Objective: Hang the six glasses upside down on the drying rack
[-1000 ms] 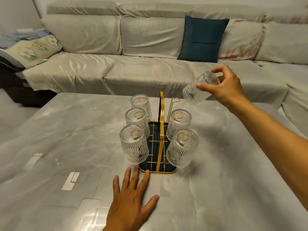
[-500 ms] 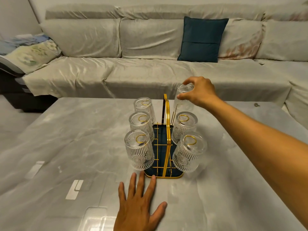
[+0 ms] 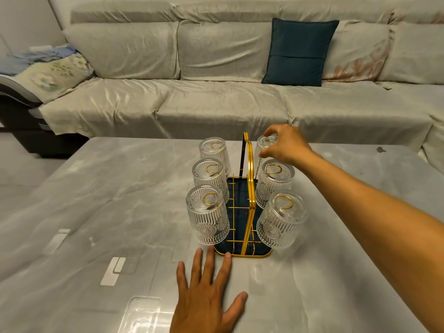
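A grey marble-patterned table (image 3: pixel 101 212) fills the foreground; pale rectangular reflections lie on its near left part. Behind it runs a long beige sofa (image 3: pixel 216 104) (its cover creased); a dark teal cushion (image 3: pixel 299 52) leans upright against the backrest; a floral pillow (image 3: pixel 54 74) sits at the sofa's left end.

Soft, even indoor light, pale glare on the glossy table (image 3: pixel 96 188), sharp focus, wide-angle bending at edges.
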The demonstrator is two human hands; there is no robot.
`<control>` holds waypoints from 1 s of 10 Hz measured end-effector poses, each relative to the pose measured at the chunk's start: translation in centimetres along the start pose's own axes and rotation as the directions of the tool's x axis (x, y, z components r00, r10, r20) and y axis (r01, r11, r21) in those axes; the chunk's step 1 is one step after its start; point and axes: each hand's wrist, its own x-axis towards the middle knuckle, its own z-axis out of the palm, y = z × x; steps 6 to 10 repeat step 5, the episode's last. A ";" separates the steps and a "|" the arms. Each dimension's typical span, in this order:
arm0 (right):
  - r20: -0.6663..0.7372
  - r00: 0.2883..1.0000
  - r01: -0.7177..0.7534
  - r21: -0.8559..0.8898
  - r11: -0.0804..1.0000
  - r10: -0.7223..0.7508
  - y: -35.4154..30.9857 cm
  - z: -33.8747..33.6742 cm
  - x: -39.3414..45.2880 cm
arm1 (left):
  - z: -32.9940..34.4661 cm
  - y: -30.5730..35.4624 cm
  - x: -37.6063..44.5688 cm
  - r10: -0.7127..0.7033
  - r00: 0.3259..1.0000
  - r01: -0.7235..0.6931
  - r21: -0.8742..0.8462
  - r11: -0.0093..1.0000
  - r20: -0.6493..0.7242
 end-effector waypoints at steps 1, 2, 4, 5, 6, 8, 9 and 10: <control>0.010 1.000 -0.008 -0.011 1.000 0.008 0.0 0.0 0.3 | 0.0 -0.1 0.0 -0.002 1.000 0.002 0.022 1.000 0.004; 0.044 0.999 -0.018 -0.027 0.999 0.019 0.2 0.0 0.3 | 0.1 0.0 0.1 0.006 1.000 -0.006 0.030 1.000 0.001; 0.035 0.999 -0.021 0.103 0.994 0.018 0.6 -0.5 -1.5 | -0.2 0.0 0.1 -0.007 0.988 0.009 -0.012 1.000 0.155; -0.054 0.996 -0.055 0.198 0.979 0.067 0.8 -1.4 -3.4 | -0.8 0.3 0.3 0.002 0.996 -0.002 0.002 1.000 0.087; -0.054 0.996 -0.055 0.198 0.979 0.067 0.8 -1.4 -3.4 | -0.8 0.3 0.3 0.002 0.996 -0.002 0.002 1.000 0.087; -0.054 0.996 -0.055 0.198 0.979 0.067 0.8 -1.4 -3.4 | -0.8 0.3 0.3 0.002 0.996 -0.002 0.002 1.000 0.087; -0.054 0.996 -0.055 0.198 0.979 0.067 0.8 -1.4 -3.4 | -0.8 0.3 0.3 0.002 0.996 -0.002 0.002 1.000 0.087; -0.054 0.996 -0.055 0.198 0.979 0.067 0.8 -1.4 -3.4 | -0.8 0.3 0.3 0.002 0.996 -0.002 0.002 1.000 0.087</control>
